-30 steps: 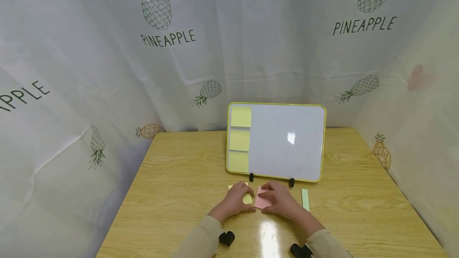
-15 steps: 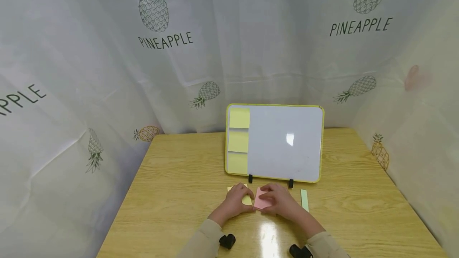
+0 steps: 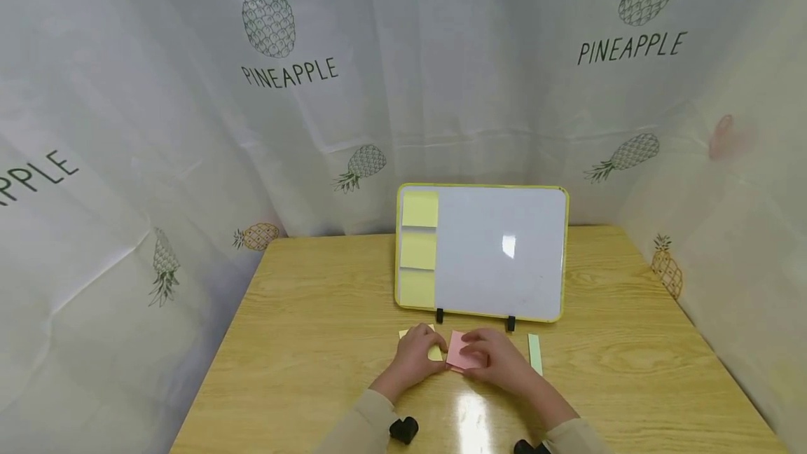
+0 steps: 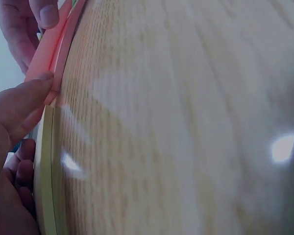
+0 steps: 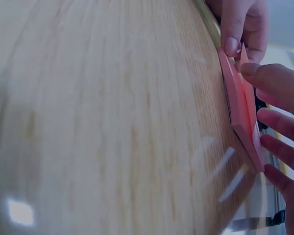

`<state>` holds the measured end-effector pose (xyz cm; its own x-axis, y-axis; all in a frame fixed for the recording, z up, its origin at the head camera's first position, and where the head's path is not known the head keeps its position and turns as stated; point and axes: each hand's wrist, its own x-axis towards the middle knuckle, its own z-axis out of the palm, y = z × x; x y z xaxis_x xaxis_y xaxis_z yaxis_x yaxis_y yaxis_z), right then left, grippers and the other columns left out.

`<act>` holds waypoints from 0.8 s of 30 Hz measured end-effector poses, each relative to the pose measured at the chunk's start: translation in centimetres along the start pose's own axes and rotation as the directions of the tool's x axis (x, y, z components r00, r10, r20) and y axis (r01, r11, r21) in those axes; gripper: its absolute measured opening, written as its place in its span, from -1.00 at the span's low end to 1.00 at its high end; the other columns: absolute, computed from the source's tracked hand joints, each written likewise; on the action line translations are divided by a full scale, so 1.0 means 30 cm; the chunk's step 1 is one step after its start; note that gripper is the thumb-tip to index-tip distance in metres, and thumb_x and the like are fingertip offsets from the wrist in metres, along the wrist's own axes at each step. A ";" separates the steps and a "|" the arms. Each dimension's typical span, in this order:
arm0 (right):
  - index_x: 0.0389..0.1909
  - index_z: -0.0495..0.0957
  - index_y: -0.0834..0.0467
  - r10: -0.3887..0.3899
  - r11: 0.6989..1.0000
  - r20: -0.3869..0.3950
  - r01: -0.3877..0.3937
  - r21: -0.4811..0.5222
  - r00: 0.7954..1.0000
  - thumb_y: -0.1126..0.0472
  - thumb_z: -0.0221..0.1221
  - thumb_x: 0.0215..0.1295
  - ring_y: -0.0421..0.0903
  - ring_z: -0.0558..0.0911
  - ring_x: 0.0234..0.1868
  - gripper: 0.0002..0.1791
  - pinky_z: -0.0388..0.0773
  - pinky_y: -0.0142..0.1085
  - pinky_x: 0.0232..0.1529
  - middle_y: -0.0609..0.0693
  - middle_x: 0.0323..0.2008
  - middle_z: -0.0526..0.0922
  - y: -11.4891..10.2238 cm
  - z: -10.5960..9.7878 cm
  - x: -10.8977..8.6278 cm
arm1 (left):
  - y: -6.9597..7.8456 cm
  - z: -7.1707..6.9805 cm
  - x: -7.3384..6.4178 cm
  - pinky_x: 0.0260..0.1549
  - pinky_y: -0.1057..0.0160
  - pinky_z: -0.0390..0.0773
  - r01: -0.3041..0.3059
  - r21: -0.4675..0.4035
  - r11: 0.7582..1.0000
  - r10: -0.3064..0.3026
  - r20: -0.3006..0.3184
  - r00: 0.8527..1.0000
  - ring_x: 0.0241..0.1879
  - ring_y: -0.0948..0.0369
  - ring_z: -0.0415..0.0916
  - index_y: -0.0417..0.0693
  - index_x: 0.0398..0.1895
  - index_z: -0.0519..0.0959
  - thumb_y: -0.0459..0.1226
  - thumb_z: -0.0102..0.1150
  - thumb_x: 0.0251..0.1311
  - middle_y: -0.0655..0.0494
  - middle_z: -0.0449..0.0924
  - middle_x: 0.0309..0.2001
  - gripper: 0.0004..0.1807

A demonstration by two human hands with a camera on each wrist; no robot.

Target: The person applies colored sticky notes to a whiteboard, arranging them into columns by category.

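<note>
A pink sticky note pad point(image 5: 235, 98) lies on the table with its top sheet point(image 5: 248, 98) partly peeled up, a gap showing between the two. My right hand point(image 3: 501, 364) holds that sheet, thumb point(image 5: 252, 70) at its near side and fingers along the far side. At the pad's left corner, my left hand point(image 3: 416, 356) grips with the thumb point(image 4: 43, 81) against the edge. Under and beside the left hand is a yellow sticky note pad point(image 4: 47, 171), partly covered by it in the head view.
Behind the hands a whiteboard point(image 3: 498, 251) stands on black feet point(image 3: 511, 324), with yellow notes point(image 3: 419, 251) down its left side. A narrow green note pad point(image 3: 535, 354) lies right of the right hand. A patterned curtain point(image 3: 429, 90) surrounds the wooden table point(image 3: 302, 370).
The pink top sheet has come up from its pad along the near edge, and my right hand has shifted slightly to the right with it. My left hand stays nearly in place.
</note>
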<state>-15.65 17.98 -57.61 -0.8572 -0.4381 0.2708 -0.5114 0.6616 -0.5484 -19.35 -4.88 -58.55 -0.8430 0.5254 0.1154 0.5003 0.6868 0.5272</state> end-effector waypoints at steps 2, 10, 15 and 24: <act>-0.23 0.72 0.05 -0.018 1.000 -0.022 0.018 -0.007 1.000 0.06 0.46 0.03 0.05 0.49 0.07 -0.72 0.42 0.02 0.04 -0.02 0.03 0.59 0.004 0.002 -0.011 | 0.004 0.002 -0.003 -0.20 0.23 0.34 0.009 -0.003 1.000 -0.009 -0.008 1.000 -0.21 0.30 0.28 0.25 -0.38 0.57 -0.01 0.49 -0.03 0.34 0.29 -0.28 -0.74; -0.38 0.69 -0.05 -0.008 0.999 -0.123 0.014 0.044 0.992 0.18 0.46 0.00 0.01 0.52 0.00 -0.83 0.46 -0.04 -0.02 -0.03 -0.01 0.59 0.013 0.005 -0.054 | 0.001 0.014 -0.012 -0.19 0.20 0.33 0.019 -0.035 0.999 -0.020 -0.026 0.999 -0.19 0.29 0.29 0.28 -0.43 0.54 -0.02 0.49 -0.03 0.38 0.29 -0.28 -0.74; -0.46 0.69 -0.09 0.061 0.997 -0.175 -0.050 0.067 0.983 0.25 0.42 0.07 0.00 0.55 -0.02 -0.85 0.51 -0.06 -0.06 -0.06 -0.05 0.62 0.021 0.008 -0.065 | 0.000 0.013 -0.012 -0.15 0.16 0.32 0.036 -0.058 0.998 -0.038 -0.021 0.999 -0.17 0.29 0.28 0.28 -0.43 0.51 -0.01 0.49 -0.02 0.39 0.28 -0.27 -0.73; -0.40 0.71 -0.06 0.295 0.950 -0.209 -0.263 0.166 0.932 0.24 0.41 0.11 -0.05 0.56 0.00 -0.88 0.50 -0.01 0.01 -0.12 -0.08 0.63 0.004 -0.001 -0.061 | 0.004 0.015 -0.011 -0.18 0.15 0.30 0.030 -0.074 0.997 -0.033 -0.039 0.999 -0.20 0.28 0.25 0.27 -0.40 0.50 -0.04 0.49 -0.03 0.37 0.26 -0.26 -0.71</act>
<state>-14.16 18.89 -58.15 -0.9627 -0.0864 0.2562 -0.2503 0.6430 -0.7238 -18.93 -4.75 -58.90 -0.8662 0.4824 0.1305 0.4586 0.6634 0.5912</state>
